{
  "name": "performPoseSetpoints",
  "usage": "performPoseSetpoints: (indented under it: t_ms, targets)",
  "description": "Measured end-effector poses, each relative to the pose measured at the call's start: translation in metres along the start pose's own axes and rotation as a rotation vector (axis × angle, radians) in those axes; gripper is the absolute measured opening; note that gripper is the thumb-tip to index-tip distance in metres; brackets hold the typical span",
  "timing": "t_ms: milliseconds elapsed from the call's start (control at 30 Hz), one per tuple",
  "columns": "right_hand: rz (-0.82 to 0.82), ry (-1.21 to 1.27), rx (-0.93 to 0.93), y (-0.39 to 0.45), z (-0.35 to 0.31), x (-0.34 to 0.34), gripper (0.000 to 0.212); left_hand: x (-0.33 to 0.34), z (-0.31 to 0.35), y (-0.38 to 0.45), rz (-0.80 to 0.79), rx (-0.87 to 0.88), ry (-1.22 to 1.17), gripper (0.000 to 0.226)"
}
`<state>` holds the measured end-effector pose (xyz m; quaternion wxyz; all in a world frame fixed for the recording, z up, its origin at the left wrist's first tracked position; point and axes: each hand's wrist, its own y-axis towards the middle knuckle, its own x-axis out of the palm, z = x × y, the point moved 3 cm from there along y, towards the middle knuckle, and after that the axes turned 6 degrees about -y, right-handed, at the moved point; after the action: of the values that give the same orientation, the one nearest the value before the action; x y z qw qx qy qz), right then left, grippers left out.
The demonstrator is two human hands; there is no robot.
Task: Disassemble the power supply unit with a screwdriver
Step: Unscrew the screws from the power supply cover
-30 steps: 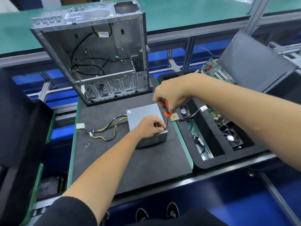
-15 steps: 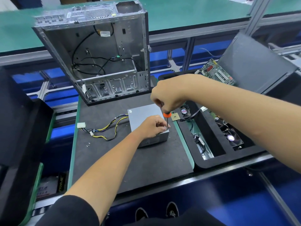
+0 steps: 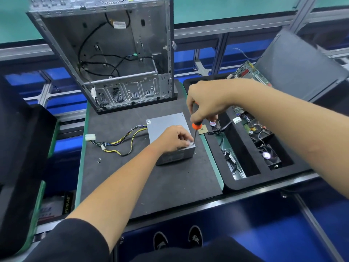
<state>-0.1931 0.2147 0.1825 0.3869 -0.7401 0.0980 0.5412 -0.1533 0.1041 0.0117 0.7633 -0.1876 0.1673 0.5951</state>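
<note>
Open steel PC case [image 3: 113,59] stands at the back of the dark mat [image 3: 151,186]; foam tray [image 3: 264,178] with fan and boards is set to the right. Grey boxy power supply unit [image 3: 166,123] sits mid-mat, cable bundle [image 3: 120,142] trailing left. Left hand [image 3: 174,138] is curled on its top near corner, hiding the screw. Right hand [image 3: 205,101] grips the orange-collared screwdriver [image 3: 195,127], tip at that corner. Two tiny screws [image 3: 98,160] lie loose; type unclear.

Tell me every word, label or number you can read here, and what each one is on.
"PRIME": on a dark box under the bench at the lower left.
White sticker inside the computer case: too small to read.
Label on the power supply unit, front side: blurred, unreadable.
Circuit board markings: too small.
</note>
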Motion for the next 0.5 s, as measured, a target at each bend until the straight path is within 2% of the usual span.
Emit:
performPoseSetpoints:
  t_ms: [67, 200, 500]
  targets:
    - [0.014, 0.005, -0.021, -0.001, 0.001, -0.002, 0.008, 0.000, 0.000, 0.000, -0.001, -0.006, 0.009, 0.011]
    - [0.058, 0.007, -0.035, -0.001, 0.006, -0.002, 0.005, 0.001, 0.001, 0.000, -0.009, -0.010, 0.022, 0.013]
    - [0.125, 0.014, -0.053, -0.001, 0.015, 0.001, 0.010, 0.003, 0.003, 0.000, 0.004, -0.022, 0.028, 0.015]
